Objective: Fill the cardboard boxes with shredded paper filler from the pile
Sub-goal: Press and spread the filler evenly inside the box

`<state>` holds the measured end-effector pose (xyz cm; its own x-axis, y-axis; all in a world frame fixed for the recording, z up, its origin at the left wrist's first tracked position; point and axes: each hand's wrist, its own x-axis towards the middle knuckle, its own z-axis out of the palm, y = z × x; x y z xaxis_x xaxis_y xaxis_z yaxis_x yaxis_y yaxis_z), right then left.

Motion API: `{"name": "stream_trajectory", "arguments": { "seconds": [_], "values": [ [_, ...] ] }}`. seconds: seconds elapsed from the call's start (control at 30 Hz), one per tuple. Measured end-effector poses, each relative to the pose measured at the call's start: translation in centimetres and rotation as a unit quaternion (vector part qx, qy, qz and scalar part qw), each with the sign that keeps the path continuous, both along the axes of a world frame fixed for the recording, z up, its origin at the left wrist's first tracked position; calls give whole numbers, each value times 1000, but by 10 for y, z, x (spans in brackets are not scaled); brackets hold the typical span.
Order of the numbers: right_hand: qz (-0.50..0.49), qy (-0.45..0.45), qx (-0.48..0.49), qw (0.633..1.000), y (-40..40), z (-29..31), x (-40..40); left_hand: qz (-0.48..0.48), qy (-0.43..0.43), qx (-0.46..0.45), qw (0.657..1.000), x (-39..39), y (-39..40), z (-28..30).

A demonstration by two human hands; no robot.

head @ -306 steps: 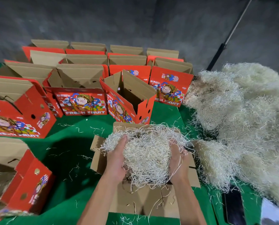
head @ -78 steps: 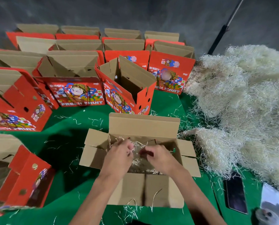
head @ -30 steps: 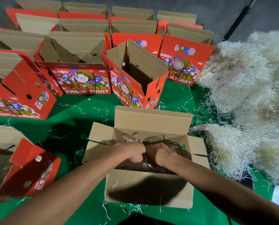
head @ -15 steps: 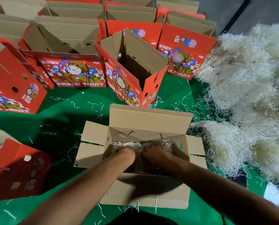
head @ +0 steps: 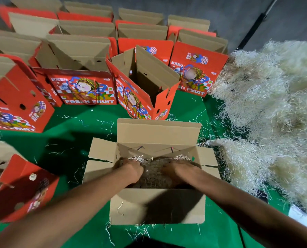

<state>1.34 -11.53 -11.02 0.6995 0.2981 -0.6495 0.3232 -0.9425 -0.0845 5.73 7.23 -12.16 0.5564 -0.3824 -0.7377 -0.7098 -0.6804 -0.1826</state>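
Both hands are down inside the open brown box (head: 157, 205), the left hand (head: 132, 170) and right hand (head: 175, 170) side by side, pressing on the shredded paper filler (head: 154, 173) packed there; whether the fingers are spread or curled I cannot tell. To do this well, push evenly into the corners so the bed lies level, and keep the flaps clear. Just right of the right hand lies the big pile (head: 274, 113). Beyond the hands stand the red fruit boxes (head: 83, 88), about a dozen open in rows, and one more near the left arm on the green desk (head: 74, 129).
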Motion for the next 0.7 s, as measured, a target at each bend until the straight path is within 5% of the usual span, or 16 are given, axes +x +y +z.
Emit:
{"name": "stream_trajectory", "arguments": {
  "seconds": [0.13, 0.27, 0.43, 0.53, 0.7],
  "values": [
    [-9, -101, 0, 995, 0, 23, 2, 3, -12, -91, 996, 1, 2, 22],
    [-34, -63, -75, 995, 2, 12, -3, 48, 55, -138, 988, -4, -10, 19],
    [-63, 62, -148, 985, 11, 8, -1, 169, 181, -78, 966, -6, -6, -10],
    [-33, 59, -159, 985, 7, 6, 5, 148, 219, -32, 964, -3, -3, -21],
    [-45, 74, -142, 986, 7, -5, 4, 95, 158, -25, 983, -7, -7, -26]
  ]
}}
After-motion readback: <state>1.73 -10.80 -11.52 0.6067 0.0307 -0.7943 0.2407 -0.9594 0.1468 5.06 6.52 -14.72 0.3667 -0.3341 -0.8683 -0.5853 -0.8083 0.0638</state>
